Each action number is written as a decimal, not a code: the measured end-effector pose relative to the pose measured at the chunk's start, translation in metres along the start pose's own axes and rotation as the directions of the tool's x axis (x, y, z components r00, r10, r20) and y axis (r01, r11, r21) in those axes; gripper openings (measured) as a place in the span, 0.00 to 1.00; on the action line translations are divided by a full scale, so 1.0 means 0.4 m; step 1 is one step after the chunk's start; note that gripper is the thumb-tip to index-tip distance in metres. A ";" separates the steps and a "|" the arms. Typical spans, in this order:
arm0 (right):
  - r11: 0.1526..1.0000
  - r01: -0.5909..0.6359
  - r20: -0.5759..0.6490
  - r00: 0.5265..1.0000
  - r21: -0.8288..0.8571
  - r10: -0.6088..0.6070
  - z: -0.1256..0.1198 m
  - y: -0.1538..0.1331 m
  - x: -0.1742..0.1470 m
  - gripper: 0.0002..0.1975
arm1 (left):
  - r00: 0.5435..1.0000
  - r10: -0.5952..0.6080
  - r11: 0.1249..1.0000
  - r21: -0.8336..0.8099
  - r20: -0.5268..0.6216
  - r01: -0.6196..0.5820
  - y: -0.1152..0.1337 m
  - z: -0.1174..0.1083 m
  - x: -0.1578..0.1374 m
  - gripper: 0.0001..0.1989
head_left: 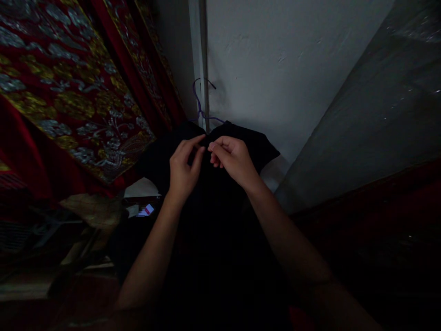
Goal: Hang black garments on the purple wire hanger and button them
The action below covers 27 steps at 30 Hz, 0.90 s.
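Observation:
A black garment (251,140) hangs in front of me on a thin purple hanger (199,101). Its lower part is lost in the dark. My left hand (184,165) is at the garment's neck opening, index finger stretched toward the middle, with a gap between it and the thumb. Nothing shows between those fingers. Close beside it, my right hand (234,158) is closed, its thumb pressed to the index finger and the other fingers curled. Whatever it pinches at the garment's front is too small and dark to make out.
A red cloth with gold and silver embroidery (76,92) hangs at the left. Behind the garment are a pale wall (268,59) and an upright pole (203,55). Shiny clear plastic sheeting (396,101) covers the right side. A small lit, partly blurred object (146,210) lies at lower left.

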State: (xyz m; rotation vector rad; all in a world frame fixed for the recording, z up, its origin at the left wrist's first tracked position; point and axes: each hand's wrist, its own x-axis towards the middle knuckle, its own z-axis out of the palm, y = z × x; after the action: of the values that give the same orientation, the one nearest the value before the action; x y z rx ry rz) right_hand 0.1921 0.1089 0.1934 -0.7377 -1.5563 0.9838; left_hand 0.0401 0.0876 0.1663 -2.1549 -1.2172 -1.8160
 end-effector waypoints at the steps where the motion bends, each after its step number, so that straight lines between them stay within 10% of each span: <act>1: 0.999 0.018 -0.004 1.000 -0.030 -0.018 0.001 -0.002 0.002 0.09 | 0.999 0.040 0.998 0.048 0.021 -0.041 0.000 -0.007 0.028 0.08; 6: 0.910 0.040 -0.139 0.985 -0.413 -0.106 0.018 0.062 0.005 0.09 | 0.987 0.141 0.977 0.149 0.072 -0.150 -0.001 -0.008 0.059 0.06; 11: 0.814 -0.223 -0.097 0.974 -0.536 0.202 0.054 0.211 -0.044 0.07 | 0.955 0.040 0.996 0.089 -0.292 -0.014 -0.021 -0.064 0.082 0.07; 15: 0.923 -0.295 -0.042 0.955 -0.248 0.294 0.074 0.254 -0.133 0.10 | 0.739 -0.434 0.882 -0.411 -0.515 0.232 -0.108 -0.168 0.042 0.06; 19: 0.945 -0.322 -0.002 0.947 0.051 0.322 0.102 0.234 -0.232 0.11 | 0.416 -0.888 0.345 -0.880 -0.194 0.327 -0.171 -0.201 -0.134 0.12; 27: 0.886 -0.435 -0.033 0.894 0.162 0.446 0.060 0.280 -0.325 0.12 | 0.287 -0.958 0.093 -0.920 0.021 0.380 -0.110 -0.048 -0.348 0.05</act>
State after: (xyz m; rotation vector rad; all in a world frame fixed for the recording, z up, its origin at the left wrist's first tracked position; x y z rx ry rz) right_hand 0.1903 0.0435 0.0331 -1.0340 -1.2579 1.3785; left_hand 0.0002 0.0361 0.0343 -0.4301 -1.5671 -3.7612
